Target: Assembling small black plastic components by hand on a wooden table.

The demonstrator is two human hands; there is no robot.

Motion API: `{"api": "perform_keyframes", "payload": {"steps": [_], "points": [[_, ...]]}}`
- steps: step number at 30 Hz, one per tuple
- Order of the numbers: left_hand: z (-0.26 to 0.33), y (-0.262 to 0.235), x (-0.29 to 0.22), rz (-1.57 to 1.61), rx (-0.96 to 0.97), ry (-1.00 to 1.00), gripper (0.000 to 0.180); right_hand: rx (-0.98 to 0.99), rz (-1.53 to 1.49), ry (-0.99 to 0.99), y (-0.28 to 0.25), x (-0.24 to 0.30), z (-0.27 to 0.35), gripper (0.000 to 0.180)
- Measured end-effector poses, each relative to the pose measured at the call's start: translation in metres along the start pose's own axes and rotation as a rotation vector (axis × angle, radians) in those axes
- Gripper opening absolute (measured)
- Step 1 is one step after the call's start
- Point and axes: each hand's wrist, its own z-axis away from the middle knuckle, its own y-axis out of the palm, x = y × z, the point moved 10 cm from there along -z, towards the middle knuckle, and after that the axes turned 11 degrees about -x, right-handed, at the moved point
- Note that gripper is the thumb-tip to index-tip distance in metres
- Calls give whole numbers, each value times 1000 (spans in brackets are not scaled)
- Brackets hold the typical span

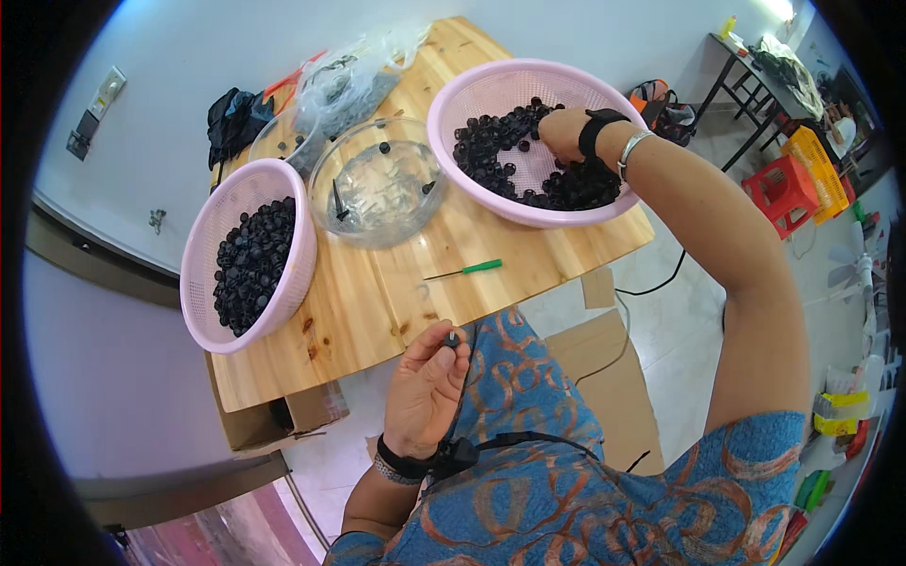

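My left hand (427,391) is closed near the table's front edge, above my lap. Between its thumb and fingers sits a small black cap-like part (452,340) with a short pale tip sticking up. My right hand (563,135) reaches into the right pink basket (530,213), at the ring-shaped black plastic parts (481,141) inside. Its fingertips are hidden, so what they touch or hold does not show. On the left, a second pink basket (193,274) holds a heap of small black caps (255,264).
Between the baskets stands a clear round tub (377,231) with a few black pieces in it. A green-handled screwdriver (481,267) lies on the wooden table (396,292). Clear plastic bags (354,85) and a black cloth bundle (238,123) sit at the back left.
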Motion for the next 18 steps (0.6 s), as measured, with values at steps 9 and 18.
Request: {"api": "perform_keyframes", "payload": {"steps": [9,18], "points": [[-4,6,-14,41,-40,55,27,-202,-674,22,-53,12,24,14],[-3,24,-26,79,15,193,30,-820,-680,-423,-141,172,156,12]]}}
